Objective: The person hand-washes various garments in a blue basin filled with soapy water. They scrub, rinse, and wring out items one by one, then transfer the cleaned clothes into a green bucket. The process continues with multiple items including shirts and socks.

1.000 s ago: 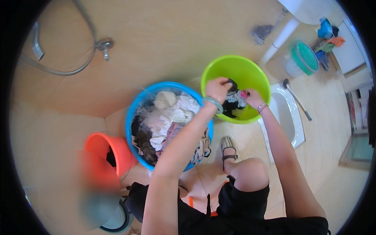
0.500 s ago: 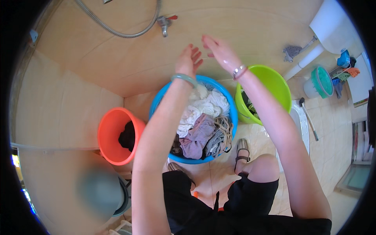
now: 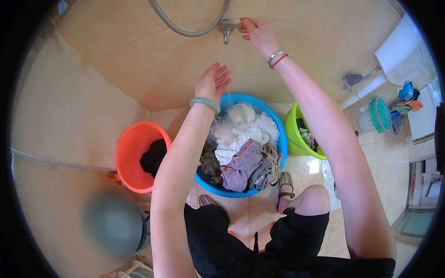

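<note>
Above the blue basin [image 3: 283,139] my left hand [image 3: 212,83] is held open, fingers stretched out and nothing in them. My right hand [image 3: 260,37] reaches to the wall, its fingertips closed on the tap handle [image 3: 236,26]. The metal tap [image 3: 225,33] points down over the basin, and a thin stream of water [image 3: 229,97] falls beside my left hand. In the basin lie wet white clothes [image 3: 248,129], a mauve garment [image 3: 243,162], a striped garment [image 3: 265,172] and dark pieces [image 3: 211,162]. Splashing blurs the far left part of the pile.
An orange bucket [image 3: 127,157] with dark cloth stands left of the basin; a green bucket [image 3: 293,125] with clothes stands right, partly behind my right forearm. A shower hose [image 3: 185,32] loops along the wall. A white pail with a green insert [image 3: 381,116] is farther right.
My right hand has moved up to the tap handle and closed on it. My left hand has shifted slightly lower and left. Falling water and splashing now show over the basin.
</note>
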{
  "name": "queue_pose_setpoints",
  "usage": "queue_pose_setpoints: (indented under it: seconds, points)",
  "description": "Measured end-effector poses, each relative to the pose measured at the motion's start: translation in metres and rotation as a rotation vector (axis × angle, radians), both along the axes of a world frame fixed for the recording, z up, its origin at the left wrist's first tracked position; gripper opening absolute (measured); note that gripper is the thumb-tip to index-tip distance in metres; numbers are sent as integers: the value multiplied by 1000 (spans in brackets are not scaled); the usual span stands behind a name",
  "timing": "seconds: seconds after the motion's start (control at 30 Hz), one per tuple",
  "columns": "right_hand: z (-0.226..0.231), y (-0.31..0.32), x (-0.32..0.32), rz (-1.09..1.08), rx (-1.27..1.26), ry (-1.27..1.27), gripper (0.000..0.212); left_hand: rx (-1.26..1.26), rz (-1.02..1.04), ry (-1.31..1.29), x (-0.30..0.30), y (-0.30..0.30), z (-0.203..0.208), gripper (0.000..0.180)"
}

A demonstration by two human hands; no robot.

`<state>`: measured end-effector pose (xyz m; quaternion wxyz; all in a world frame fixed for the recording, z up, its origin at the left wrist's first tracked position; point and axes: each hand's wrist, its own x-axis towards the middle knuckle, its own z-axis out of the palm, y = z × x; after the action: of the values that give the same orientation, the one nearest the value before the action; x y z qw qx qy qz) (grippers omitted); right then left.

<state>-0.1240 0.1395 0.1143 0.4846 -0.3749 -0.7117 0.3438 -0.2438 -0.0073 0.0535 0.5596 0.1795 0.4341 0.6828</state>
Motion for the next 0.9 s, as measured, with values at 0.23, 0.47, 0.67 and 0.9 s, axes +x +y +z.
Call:
queue_pose_setpoints:
  seconds: [0.23, 0.47, 0.67, 0.9]
  points:
    - [-11, -21, 9, 33, -172, 336, 31, -45, -11, -12, -2, 5, -30, 47]
    - [-240, -39, 69, 254, -175, -568, 34, -226, -40, -103, -6, -3, -161, 50]
    - [-346, -63, 69, 160, -22, -1201, 32, -375, -150, -94, 15, -15, -291, 54]
    - [-426, -33, 33, 258, 176, -1470, 20, -462, -73, -276, 37, -15, -325, 47]
